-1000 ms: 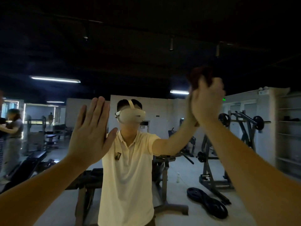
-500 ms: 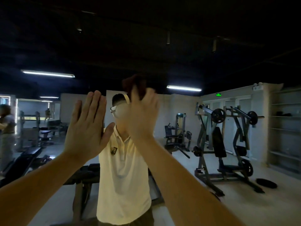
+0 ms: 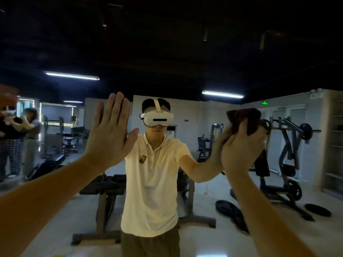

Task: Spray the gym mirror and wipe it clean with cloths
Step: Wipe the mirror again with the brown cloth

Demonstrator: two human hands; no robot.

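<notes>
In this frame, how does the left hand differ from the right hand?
The left hand is flat, fingers straight and together, holding nothing; the right hand curls around a dark red cloth. The left hand's fingers point up; the right hand is bunched, cloth sticking out above. Both are raised toward the mirror.

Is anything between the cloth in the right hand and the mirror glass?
Nothing visible. The right hand holds the dark red cloth against the mirror; the left hand lies flat on the glass, apart.
</notes>
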